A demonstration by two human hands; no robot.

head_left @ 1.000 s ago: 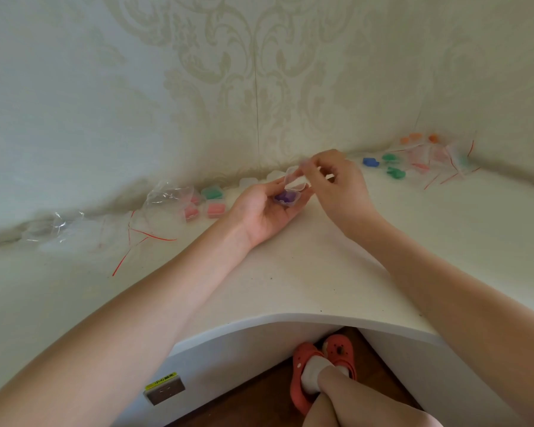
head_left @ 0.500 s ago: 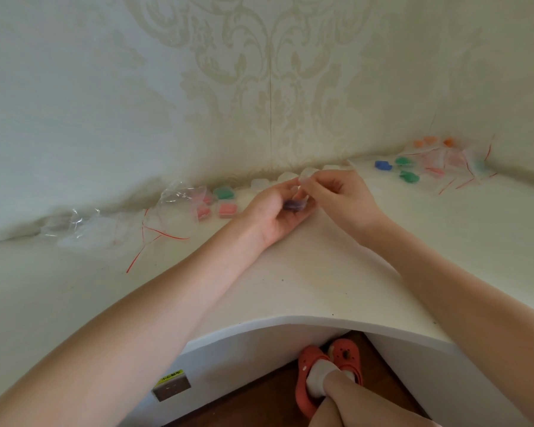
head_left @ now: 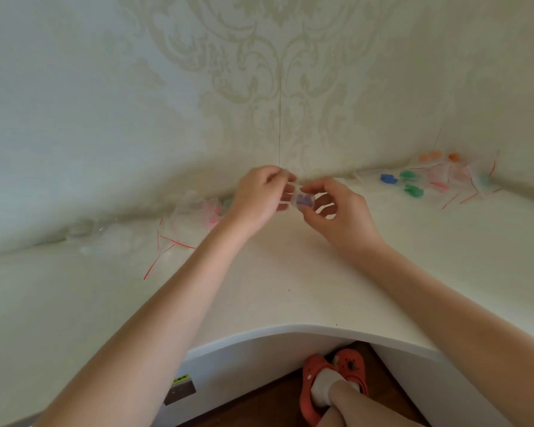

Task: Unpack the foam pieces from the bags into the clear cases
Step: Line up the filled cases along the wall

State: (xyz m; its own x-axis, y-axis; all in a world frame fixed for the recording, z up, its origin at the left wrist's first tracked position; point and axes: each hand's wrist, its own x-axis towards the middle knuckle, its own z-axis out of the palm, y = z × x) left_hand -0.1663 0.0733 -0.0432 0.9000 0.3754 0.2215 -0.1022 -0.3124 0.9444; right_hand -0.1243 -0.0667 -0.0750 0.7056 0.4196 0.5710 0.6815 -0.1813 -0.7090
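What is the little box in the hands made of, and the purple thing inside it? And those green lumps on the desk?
The little box looks like clear, glossy plastic: you can see straight through its walls. The purple thing inside looks matte and soft, probably foam, though it is blurry. The green lumps look the same: dull, rounded, no shine, so likely foam too. The desk seems smooth and cream-white, perhaps painted board.

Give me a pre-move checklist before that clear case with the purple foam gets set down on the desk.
1. Clear case held by both hands: ok; left hand and right hand both pinch it.
2. Purple foam inside the case: ok.
3. Lid fully shut: cannot tell, blurred.
4. Bare desk under the hands for setting down: ok.
5. More foam waiting: ok; blue piece and green pieces lie at right.
6. Bags on the left emptied: cannot tell; pink shows through.
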